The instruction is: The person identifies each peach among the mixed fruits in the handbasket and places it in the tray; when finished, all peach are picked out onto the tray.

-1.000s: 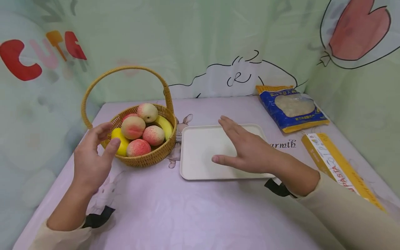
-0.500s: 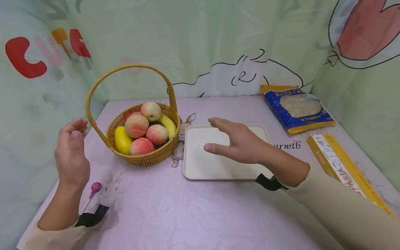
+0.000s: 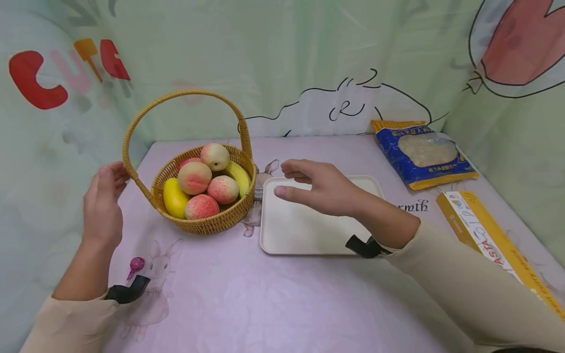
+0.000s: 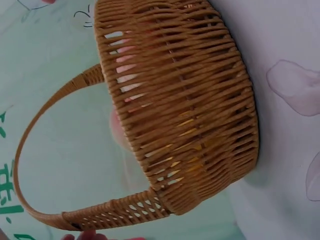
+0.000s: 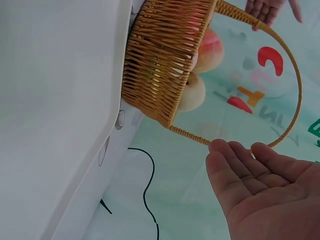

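A wicker basket (image 3: 207, 224) with a tall arched handle (image 3: 185, 93) holds peaches (image 3: 195, 178), a yellow mango-like fruit (image 3: 175, 197) and a banana (image 3: 239, 177). My left hand (image 3: 103, 211) is raised just left of the basket, fingers relaxed, near the handle's left base; contact cannot be told. Over the white tray (image 3: 304, 235) hovers my right hand (image 3: 322, 189), thumb apart from the slightly bent fingers, holding nothing. In the right wrist view my right hand (image 5: 270, 190) appears beside the basket handle (image 5: 299, 95). The left wrist view shows the basket's woven side (image 4: 185, 110) close up.
A wrapped lollipop (image 3: 137, 264) lies near the left wrist. At the back right is a blue and yellow bag (image 3: 425, 153), with a long yellow pasta box (image 3: 499, 245) in front of it. Fabric walls surround the table (image 3: 247, 304).
My left hand moved away from the basket to the left, then slightly back toward it, uncovering the lollipop. My right hand moved left over the tray, toward the basket. The view shifted slightly.
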A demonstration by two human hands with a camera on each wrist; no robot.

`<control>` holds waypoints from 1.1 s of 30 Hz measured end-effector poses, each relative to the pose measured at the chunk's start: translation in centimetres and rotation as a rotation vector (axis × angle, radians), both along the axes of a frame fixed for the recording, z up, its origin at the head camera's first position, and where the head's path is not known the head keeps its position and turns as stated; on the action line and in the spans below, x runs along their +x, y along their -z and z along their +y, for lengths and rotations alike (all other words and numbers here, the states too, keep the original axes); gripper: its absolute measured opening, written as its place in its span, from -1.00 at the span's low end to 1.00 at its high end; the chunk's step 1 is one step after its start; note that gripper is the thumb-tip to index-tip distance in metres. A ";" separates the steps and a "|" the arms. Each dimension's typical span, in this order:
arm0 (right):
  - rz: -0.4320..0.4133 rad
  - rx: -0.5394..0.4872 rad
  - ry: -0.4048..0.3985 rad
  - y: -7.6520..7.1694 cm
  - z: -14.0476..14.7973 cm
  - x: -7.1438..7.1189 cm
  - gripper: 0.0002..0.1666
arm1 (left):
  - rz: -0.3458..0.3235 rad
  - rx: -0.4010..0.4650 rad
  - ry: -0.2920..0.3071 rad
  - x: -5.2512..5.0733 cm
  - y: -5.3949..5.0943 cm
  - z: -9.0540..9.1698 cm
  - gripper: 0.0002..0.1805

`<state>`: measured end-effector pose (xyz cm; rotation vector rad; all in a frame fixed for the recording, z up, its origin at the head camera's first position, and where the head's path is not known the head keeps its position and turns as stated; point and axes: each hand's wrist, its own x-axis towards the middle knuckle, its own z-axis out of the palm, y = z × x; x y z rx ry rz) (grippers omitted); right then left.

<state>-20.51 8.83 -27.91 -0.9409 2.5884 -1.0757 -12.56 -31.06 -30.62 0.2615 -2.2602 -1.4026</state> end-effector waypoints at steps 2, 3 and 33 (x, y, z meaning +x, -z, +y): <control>-0.018 -0.022 -0.006 -0.1 -0.5 -0.3 -0.20 | -0.021 0.023 0.024 -0.5 0.2 -0.4 -0.33; -0.027 -0.033 -0.011 -0.2 -0.8 -0.4 -0.22 | -0.022 0.039 0.037 -0.7 0.2 -0.6 -0.32; -0.117 -0.030 -0.055 -2.0 -9.4 -4.5 -0.46 | 0.066 0.571 0.411 -4.1 1.7 -1.9 -0.42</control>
